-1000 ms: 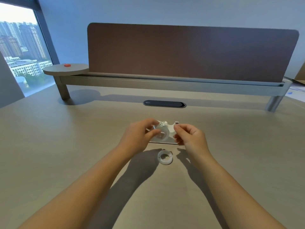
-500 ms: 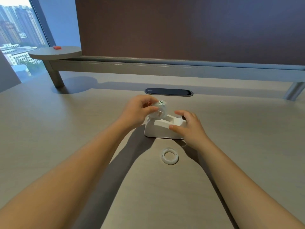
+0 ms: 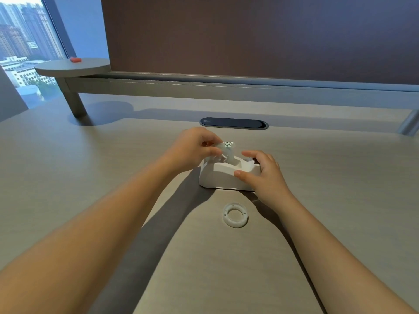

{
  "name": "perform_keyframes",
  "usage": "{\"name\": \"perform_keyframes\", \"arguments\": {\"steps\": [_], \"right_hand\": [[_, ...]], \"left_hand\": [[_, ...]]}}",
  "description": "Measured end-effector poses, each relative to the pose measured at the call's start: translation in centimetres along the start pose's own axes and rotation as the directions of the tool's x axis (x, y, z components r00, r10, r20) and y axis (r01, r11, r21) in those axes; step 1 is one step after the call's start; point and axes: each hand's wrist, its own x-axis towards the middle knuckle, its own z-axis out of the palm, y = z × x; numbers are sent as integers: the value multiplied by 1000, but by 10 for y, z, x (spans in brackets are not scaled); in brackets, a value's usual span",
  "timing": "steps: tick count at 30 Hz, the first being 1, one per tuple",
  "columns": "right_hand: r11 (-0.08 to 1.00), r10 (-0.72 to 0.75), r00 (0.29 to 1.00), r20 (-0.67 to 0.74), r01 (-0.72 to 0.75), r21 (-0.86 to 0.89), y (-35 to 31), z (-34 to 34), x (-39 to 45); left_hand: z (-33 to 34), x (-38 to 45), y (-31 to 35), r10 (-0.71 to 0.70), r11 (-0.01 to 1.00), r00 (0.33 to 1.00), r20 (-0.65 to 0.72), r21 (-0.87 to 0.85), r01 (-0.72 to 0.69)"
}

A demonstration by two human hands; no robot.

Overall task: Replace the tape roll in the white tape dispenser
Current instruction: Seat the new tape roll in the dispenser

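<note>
The white tape dispenser stands on the desk in the middle of the view. My right hand grips its right end, thumb on the near side and fingers over the top. My left hand pinches a translucent tape roll with a patterned tab, held upright just above the dispenser's left cradle. Whether the roll touches the cradle I cannot tell. A second white ring, a tape core, lies flat on the desk in front of the dispenser.
A dark oval cable port sits in the desk behind the dispenser. Farther back runs a grey rail with a brown divider panel. A round side shelf with a small red object is at the back left.
The dispenser went from held up between both hands to standing on the desk. My right hand now holds its right end, and my left hand has lifted the roll over the cradle.
</note>
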Motion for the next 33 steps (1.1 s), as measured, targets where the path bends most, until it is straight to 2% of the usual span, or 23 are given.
{"name": "perform_keyframes", "arguments": {"steps": [7, 8, 10, 12, 17, 25, 28, 31, 33], "right_hand": [[1000, -5, 1000, 6, 5, -6, 1, 0, 0], [1000, -7, 1000, 5, 7, -7, 1, 0, 0], [1000, -4, 1000, 4, 4, -4, 1, 0, 1], [1000, 1, 1000, 7, -1, 1, 1, 0, 0], [1000, -12, 1000, 25, 13, -23, 1, 0, 2], [999, 20, 997, 75, -16, -49, 0, -1, 5], [999, 34, 995, 96, -37, 26, -3, -4, 4], [962, 139, 985, 101, -158, 222, -10, -8, 3], [977, 112, 994, 15, -113, 180, -13, -7, 5]], "left_hand": [[5, 1, -7, -46, 999, 998, 34, 28, 45], [4, 2, -9, -64, 998, 997, 45, -4, 64], [2, 0, -13, -110, 977, 991, 82, -176, 123], [4, -2, -17, -182, 913, 978, 106, -352, 208], [14, -6, -23, -239, 857, 962, 135, -436, 274], [21, -4, -23, -243, 848, 965, 97, -462, 260], [20, -6, -24, -240, 866, 967, 81, -433, 251], [16, -7, -24, -224, 891, 970, 93, -384, 243], [14, -8, -25, -222, 900, 970, 98, -362, 242]]}}
